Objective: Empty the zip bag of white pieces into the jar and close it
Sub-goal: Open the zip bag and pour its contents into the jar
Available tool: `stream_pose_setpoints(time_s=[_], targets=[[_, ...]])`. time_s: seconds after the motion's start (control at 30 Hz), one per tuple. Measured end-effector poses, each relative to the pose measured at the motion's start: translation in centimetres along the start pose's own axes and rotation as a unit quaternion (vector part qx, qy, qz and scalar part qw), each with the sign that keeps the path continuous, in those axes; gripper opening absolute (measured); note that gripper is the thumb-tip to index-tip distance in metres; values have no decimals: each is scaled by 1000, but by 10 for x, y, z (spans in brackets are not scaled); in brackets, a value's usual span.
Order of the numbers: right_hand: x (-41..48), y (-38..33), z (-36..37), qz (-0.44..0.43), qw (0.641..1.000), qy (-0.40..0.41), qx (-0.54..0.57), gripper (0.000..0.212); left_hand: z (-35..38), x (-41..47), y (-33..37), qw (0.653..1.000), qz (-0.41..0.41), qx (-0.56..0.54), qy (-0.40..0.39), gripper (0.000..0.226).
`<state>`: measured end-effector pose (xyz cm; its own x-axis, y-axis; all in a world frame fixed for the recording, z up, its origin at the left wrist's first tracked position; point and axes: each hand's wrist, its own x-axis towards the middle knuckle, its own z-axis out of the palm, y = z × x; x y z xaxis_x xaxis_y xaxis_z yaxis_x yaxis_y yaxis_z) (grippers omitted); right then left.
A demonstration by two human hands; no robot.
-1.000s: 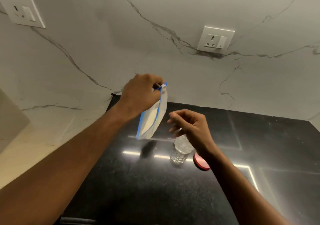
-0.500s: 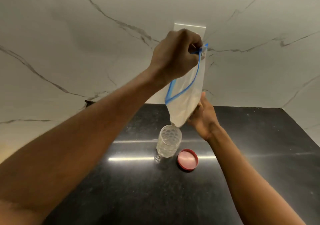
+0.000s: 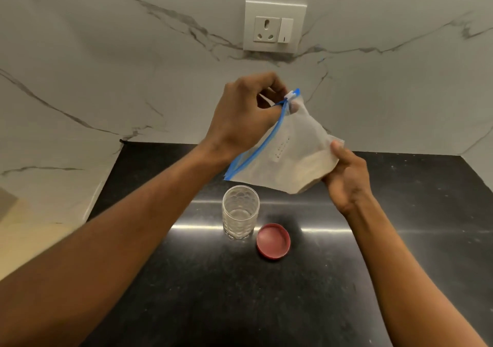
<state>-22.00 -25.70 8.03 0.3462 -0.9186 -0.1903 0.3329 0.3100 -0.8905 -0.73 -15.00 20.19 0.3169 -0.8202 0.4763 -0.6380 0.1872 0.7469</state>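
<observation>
A clear zip bag point(image 3: 286, 157) with a blue zip strip hangs tilted in the air above the jar. White pieces are heaped in its lower right corner. My left hand point(image 3: 244, 118) pinches the zip end at the top by the white slider. My right hand point(image 3: 346, 176) grips the bag's bottom right corner. The clear dimpled jar point(image 3: 240, 211) stands upright and uncapped on the black counter, just below the bag's lower left end. Its red lid point(image 3: 273, 240) lies flat on the counter right beside it.
The black counter point(image 3: 266, 298) runs to a marble wall behind. A white socket and switch plate point(image 3: 274, 26) is on that wall above my hands. A pale counter point(image 3: 34, 232) adjoins at the left.
The bag went from hanging upright over the jar to lying tilted, its filled corner swung right. My right hand moved from under the bag to gripping that corner; my left hand came lower.
</observation>
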Motion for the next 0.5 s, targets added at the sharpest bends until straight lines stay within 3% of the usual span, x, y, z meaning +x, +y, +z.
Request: stream_pose_setpoints(time_s=[0.13,0.3,0.5], targets=[[-4,-12,-8,-32,999,0,-6,5,1,-14,-8,999,-28,-30,25,26],[-11,-26,-5,-68,998,4,-19,16,3,-24,-18,985,-83,-151,32,20],[-21,-49,3,-97,990,-66,-75,10,-2,-40,-38,950,-132,-272,73,10]])
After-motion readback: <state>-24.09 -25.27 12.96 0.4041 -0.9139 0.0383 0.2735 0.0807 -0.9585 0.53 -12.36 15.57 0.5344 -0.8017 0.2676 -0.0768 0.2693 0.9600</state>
